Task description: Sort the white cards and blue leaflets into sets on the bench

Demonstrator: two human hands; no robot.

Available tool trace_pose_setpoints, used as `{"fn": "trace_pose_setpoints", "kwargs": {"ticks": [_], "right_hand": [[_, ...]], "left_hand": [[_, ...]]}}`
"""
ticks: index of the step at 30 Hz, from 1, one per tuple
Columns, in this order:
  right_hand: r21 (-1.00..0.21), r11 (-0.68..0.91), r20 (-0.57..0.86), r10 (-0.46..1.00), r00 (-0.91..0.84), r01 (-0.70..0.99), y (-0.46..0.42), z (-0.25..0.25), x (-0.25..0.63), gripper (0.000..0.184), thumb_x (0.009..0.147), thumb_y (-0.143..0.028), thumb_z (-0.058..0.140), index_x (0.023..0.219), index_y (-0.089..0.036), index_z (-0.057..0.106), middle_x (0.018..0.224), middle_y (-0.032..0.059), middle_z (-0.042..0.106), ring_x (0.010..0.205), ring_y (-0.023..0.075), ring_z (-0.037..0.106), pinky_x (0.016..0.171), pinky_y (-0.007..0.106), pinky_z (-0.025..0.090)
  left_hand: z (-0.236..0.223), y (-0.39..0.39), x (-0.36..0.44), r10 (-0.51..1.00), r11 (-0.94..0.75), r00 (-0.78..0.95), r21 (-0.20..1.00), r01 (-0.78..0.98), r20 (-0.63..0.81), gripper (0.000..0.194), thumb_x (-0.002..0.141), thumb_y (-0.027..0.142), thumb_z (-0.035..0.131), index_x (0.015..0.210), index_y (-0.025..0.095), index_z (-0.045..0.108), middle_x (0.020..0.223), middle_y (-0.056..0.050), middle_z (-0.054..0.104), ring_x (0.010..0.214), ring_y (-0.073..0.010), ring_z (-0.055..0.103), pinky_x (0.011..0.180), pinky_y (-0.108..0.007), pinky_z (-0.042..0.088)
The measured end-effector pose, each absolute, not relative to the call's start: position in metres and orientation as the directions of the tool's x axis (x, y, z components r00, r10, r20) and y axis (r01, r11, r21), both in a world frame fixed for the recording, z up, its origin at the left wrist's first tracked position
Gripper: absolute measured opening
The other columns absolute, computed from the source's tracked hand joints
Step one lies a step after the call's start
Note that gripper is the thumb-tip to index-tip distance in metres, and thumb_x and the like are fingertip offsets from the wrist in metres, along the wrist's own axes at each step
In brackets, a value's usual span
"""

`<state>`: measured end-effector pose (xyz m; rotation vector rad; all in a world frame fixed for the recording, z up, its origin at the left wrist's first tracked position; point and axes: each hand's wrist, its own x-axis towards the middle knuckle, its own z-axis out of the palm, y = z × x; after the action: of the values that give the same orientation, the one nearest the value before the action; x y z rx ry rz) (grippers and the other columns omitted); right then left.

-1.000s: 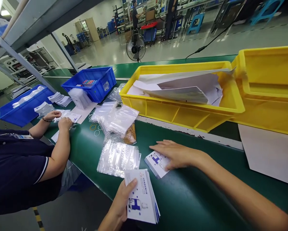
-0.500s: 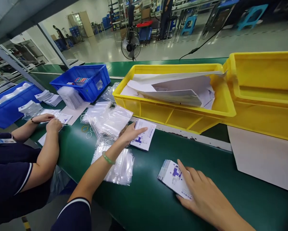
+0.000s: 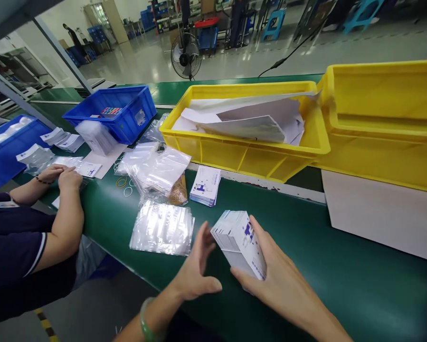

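My right hand (image 3: 270,261) grips a thick stack of printed cards (image 3: 240,242), tilted up off the green table, its layered edges facing left. My left hand (image 3: 201,270) is spread beside the stack's left side, fingers apart, holding nothing; a thin gap seems to separate them. Farther back lies a smaller stack of the same white and purple cards (image 3: 206,185). To its left are clear plastic bags (image 3: 163,228), with more bags (image 3: 156,166) heaped behind and a bag of brown rubber bands (image 3: 179,191) partly under them.
Behind stands a yellow crate (image 3: 249,154) holding white sheets, with another yellow crate (image 3: 384,161) at its right. Blue bins (image 3: 128,128) stand at the back left. A co-worker's hands (image 3: 61,176) handle cards at the left. Loose rubber bands (image 3: 128,191) lie near the bags.
My left hand has left the smaller card stack and come down toward the right hand. My right hand has lifted and tipped the larger stack. The view has shifted slightly.
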<state>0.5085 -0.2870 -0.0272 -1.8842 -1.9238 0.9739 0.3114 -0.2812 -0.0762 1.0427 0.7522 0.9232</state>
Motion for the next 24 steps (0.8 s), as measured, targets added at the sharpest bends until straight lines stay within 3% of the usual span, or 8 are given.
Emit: {"fn": "trace_pose_setpoints", "kwargs": {"ticks": [2, 5, 8, 11, 17, 20, 22, 24], "right_hand": [[-0.676, 0.077, -0.155, 0.958, -0.243, 0.733, -0.294, -0.014, 0.491, 0.090, 0.088, -0.049, 0.052, 0.154, -0.022, -0.004, 0.146, 0.0161, 0.041, 0.125, 0.0296, 0.053, 0.091, 0.040, 0.054], [-0.635, 0.372, 0.032, 0.888, -0.458, 0.677, -0.304, -0.004, 0.474, 0.077, 0.094, -0.048, 0.047, 0.153, -0.024, 0.005, 0.157, 0.0148, 0.027, 0.140, 0.0310, 0.035, 0.099, 0.043, 0.049], [-0.544, 0.550, 0.253, 0.827, -0.501, 0.633, -0.308, -0.004, 0.470, 0.052, 0.098, -0.036, 0.045, 0.145, -0.020, 0.029, 0.144, 0.0141, 0.048, 0.132, 0.0264, 0.046, 0.097, 0.039, 0.050], [-0.406, 0.639, 0.446, 0.763, -0.468, 0.654, -0.302, -0.002, 0.468, 0.024, 0.099, -0.021, 0.045, 0.122, -0.018, 0.050, 0.115, 0.0116, 0.066, 0.111, 0.0247, 0.059, 0.091, 0.039, 0.049], [-0.295, 0.747, 0.358, 0.665, -0.655, 0.596, -0.277, 0.006, 0.450, 0.018, 0.099, -0.020, 0.038, 0.100, -0.017, 0.056, 0.099, 0.0118, 0.064, 0.087, 0.0238, 0.062, 0.068, 0.035, 0.053], [-0.288, 0.785, 0.280, 0.616, -0.736, 0.548, -0.272, -0.001, 0.441, 0.020, 0.098, -0.015, 0.037, 0.086, -0.018, 0.053, 0.093, 0.0113, 0.062, 0.080, 0.0231, 0.061, 0.063, 0.035, 0.054], [-0.303, 0.798, 0.264, 0.596, -0.758, 0.522, -0.272, -0.005, 0.437, 0.020, 0.097, -0.013, 0.036, 0.086, -0.019, 0.051, 0.091, 0.0109, 0.062, 0.076, 0.0222, 0.061, 0.060, 0.034, 0.053], [-0.410, 0.764, 0.246, 0.618, -0.747, 0.497, -0.274, -0.005, 0.436, 0.020, 0.099, -0.015, 0.032, 0.087, -0.020, 0.048, 0.087, 0.0089, 0.062, 0.072, 0.0197, 0.060, 0.058, 0.031, 0.052]], "left_hand": [[-0.087, -0.301, 0.325, 0.868, 0.378, 0.480, 0.791, -0.481, -0.123, 0.117, 0.050, 0.068, 0.080, 0.146, 0.019, 0.034, 0.145, -0.017, 0.045, 0.137, -0.0411, 0.036, 0.113, -0.051, 0.029], [-0.092, -0.306, 0.333, 0.884, 0.456, 0.420, 0.571, -0.682, -0.204, 0.102, 0.055, 0.071, 0.071, 0.137, 0.016, 0.049, 0.128, -0.014, 0.062, 0.126, -0.0400, 0.050, 0.106, -0.047, 0.038], [-0.089, -0.300, 0.321, 0.918, 0.390, 0.302, 0.458, -0.799, -0.256, 0.090, 0.064, 0.066, 0.066, 0.138, 0.018, 0.048, 0.124, -0.012, 0.065, 0.118, -0.0351, 0.057, 0.101, -0.043, 0.044], [-0.091, -0.300, 0.302, 0.919, 0.392, 0.341, 0.401, -0.828, -0.196, 0.092, 0.063, 0.059, 0.071, 0.141, 0.018, 0.045, 0.124, -0.013, 0.065, 0.116, -0.0338, 0.059, 0.101, -0.043, 0.045], [-0.104, -0.317, 0.280, 0.775, 0.613, 0.622, 0.365, -0.700, -0.109, 0.090, 0.059, 0.043, 0.073, 0.138, 0.011, 0.046, 0.118, -0.015, 0.068, 0.119, -0.0381, 0.057, 0.104, -0.046, 0.041], [-0.110, -0.327, 0.277, 0.743, 0.654, 0.657, 0.342, -0.674, -0.127, 0.085, 0.055, 0.034, 0.069, 0.133, 0.008, 0.050, 0.120, -0.017, 0.067, 0.118, -0.0398, 0.057, 0.103, -0.047, 0.042], [-0.116, -0.333, 0.274, 0.729, 0.674, 0.668, 0.320, -0.666, -0.146, 0.081, 0.054, 0.032, 0.066, 0.130, 0.007, 0.053, 0.118, -0.018, 0.068, 0.115, -0.0395, 0.059, 0.099, -0.046, 0.044], [-0.121, -0.339, 0.269, 0.719, 0.689, 0.675, 0.305, -0.658, -0.167, 0.076, 0.055, 0.031, 0.062, 0.127, 0.006, 0.056, 0.116, -0.017, 0.069, 0.112, -0.0381, 0.061, 0.094, -0.043, 0.047]]}}
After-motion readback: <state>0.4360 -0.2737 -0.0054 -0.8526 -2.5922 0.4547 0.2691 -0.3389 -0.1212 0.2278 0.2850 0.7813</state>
